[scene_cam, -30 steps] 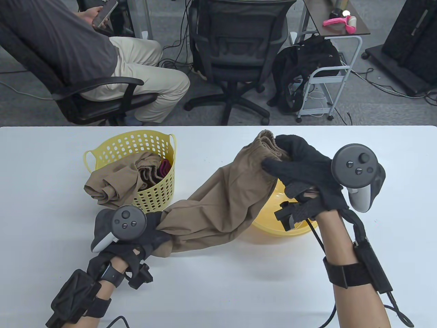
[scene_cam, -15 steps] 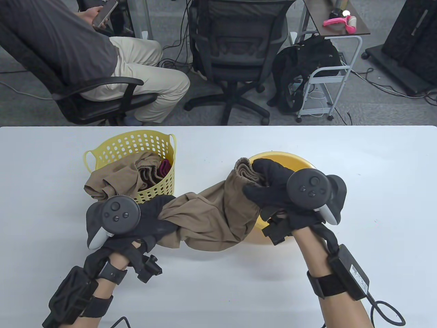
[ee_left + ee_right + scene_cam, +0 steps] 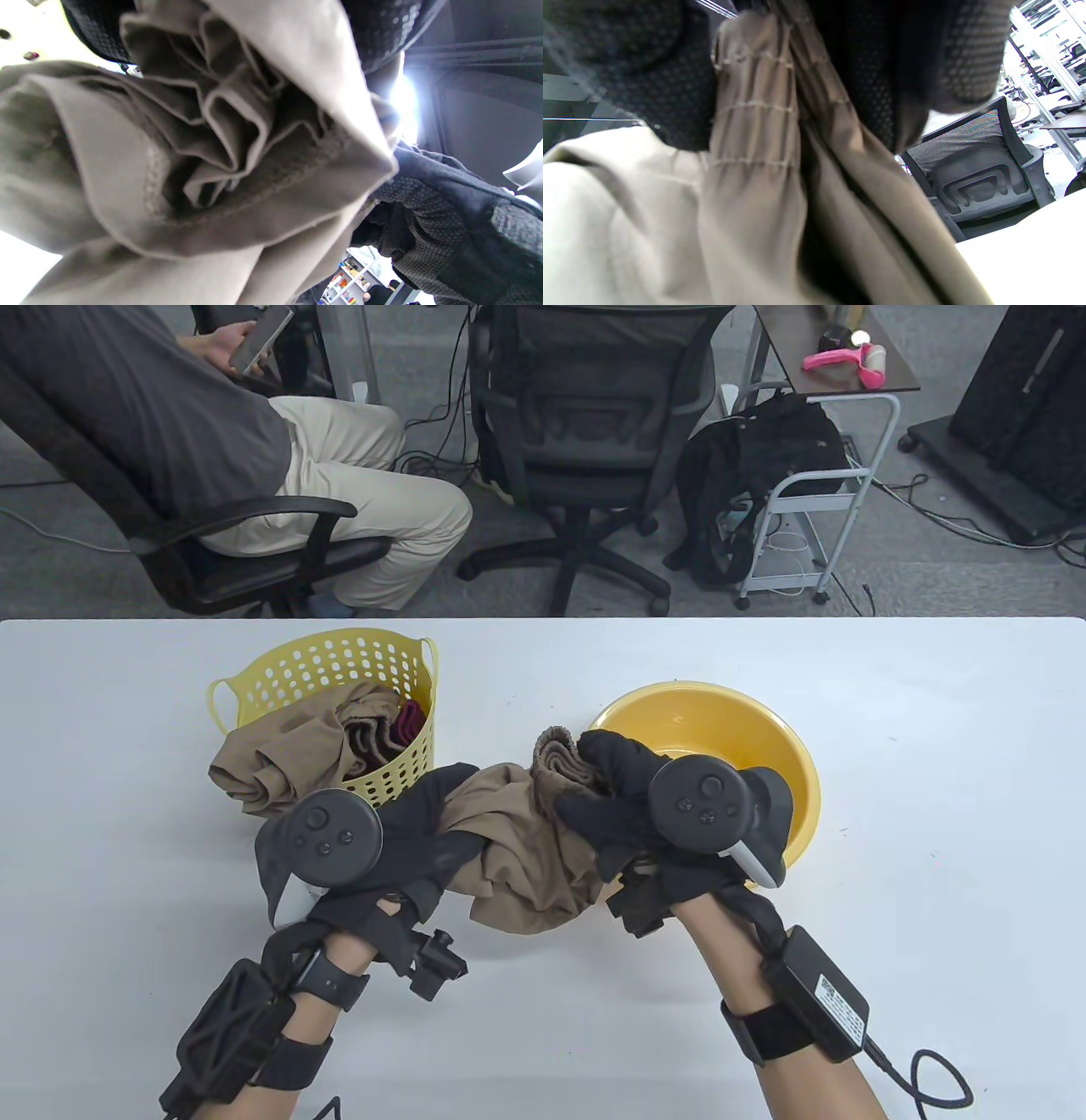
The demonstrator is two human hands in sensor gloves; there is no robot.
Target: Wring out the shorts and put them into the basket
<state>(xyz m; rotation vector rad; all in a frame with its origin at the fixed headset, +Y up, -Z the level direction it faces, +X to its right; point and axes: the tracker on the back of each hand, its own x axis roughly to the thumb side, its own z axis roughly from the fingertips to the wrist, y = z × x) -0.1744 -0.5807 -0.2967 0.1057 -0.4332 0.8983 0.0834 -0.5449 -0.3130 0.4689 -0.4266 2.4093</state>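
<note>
Tan shorts (image 3: 517,848) are bunched between my two hands just above the table, left of the yellow bowl. My left hand (image 3: 424,836) grips the leg end; its wrist view is filled with the folded hem of the shorts (image 3: 220,140). My right hand (image 3: 607,802) grips the elastic waistband, which sticks up past the fingers; the waistband of the shorts (image 3: 755,127) runs down the middle of the right wrist view. The yellow perforated basket (image 3: 339,661) stands at the back left and holds other clothes, with a tan garment (image 3: 271,763) draped over its front rim.
A yellow bowl (image 3: 747,729) sits right behind my right hand. Beyond the far table edge a seated person (image 3: 212,441) holds a phone, beside an office chair (image 3: 585,432) and a small cart (image 3: 814,475).
My right hand came down and left from above the bowl with the waistband; the left hand moved right. The shorts went from a stretched span to a tight bundle, uncovering the bowl.
</note>
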